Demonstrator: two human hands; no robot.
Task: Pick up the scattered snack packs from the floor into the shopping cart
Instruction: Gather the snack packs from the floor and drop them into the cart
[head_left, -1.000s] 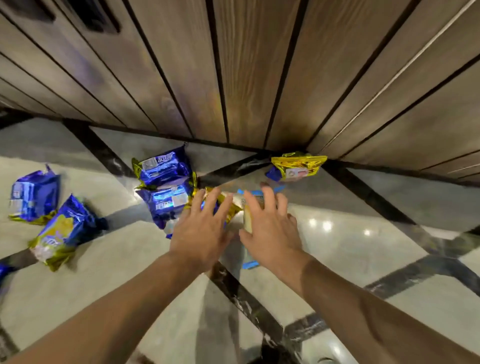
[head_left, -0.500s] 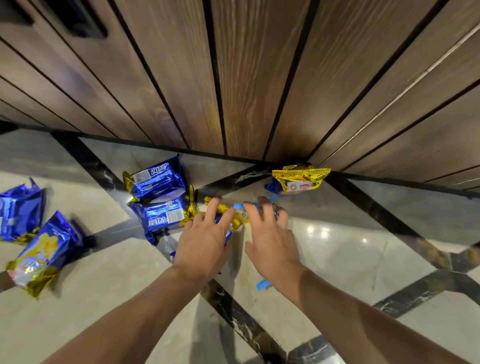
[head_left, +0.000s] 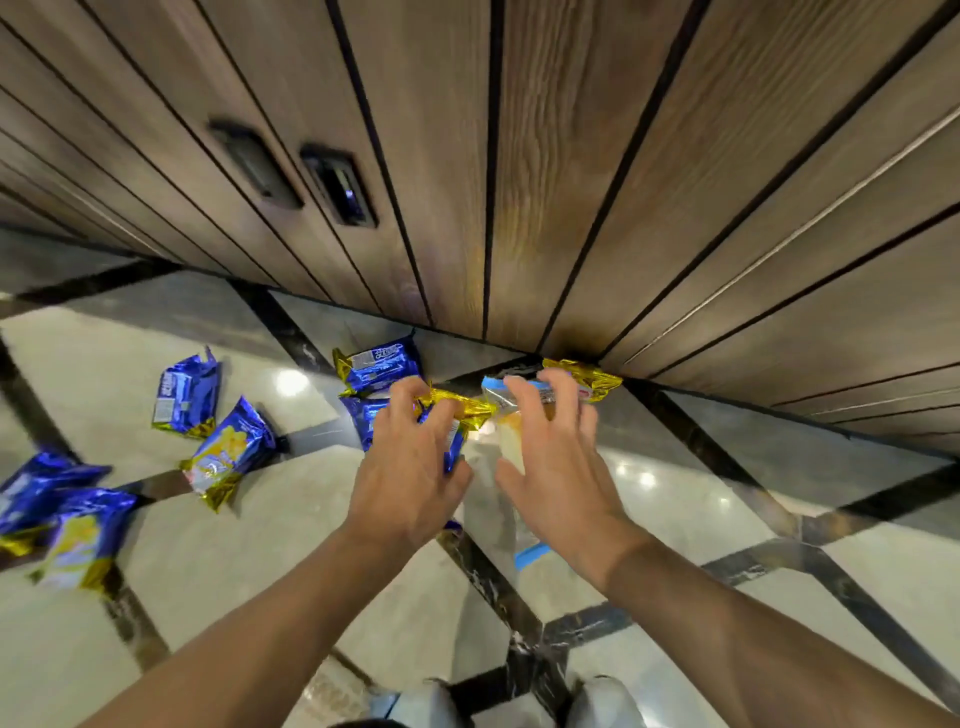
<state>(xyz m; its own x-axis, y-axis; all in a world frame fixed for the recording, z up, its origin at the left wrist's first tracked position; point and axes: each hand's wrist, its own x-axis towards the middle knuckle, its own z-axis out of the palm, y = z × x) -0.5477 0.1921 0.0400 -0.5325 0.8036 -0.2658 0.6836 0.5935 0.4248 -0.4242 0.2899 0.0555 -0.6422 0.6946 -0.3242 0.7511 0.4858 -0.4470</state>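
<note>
My left hand (head_left: 410, 473) grips a blue-and-gold snack pack (head_left: 460, 409), its fingers curled over the gold end. Beside it, my right hand (head_left: 558, 467) holds a clear pack with blue edges (head_left: 506, 441) that has a pale cake inside. Its lower blue edge shows below my wrist. Both packs are just above the marble floor (head_left: 675, 499). More blue-and-gold packs lie around: one near the wall (head_left: 382, 364), one partly under my left hand (head_left: 361, 415), a gold one (head_left: 597, 382) behind my right fingers, and several at the left (head_left: 228, 452). No shopping cart is in view.
A wood-panelled wall (head_left: 519, 182) with two dark recessed handles (head_left: 337, 187) rises right behind the packs. Dark inlay strips cross the pale floor. My shoes (head_left: 602, 701) show at the bottom edge. Two more packs lie at the far left (head_left: 78, 540).
Both hands have gone from lying flat over the two packs to curling round them. The view has pulled back and up, showing more wall, more packs at the left and my shoes.
</note>
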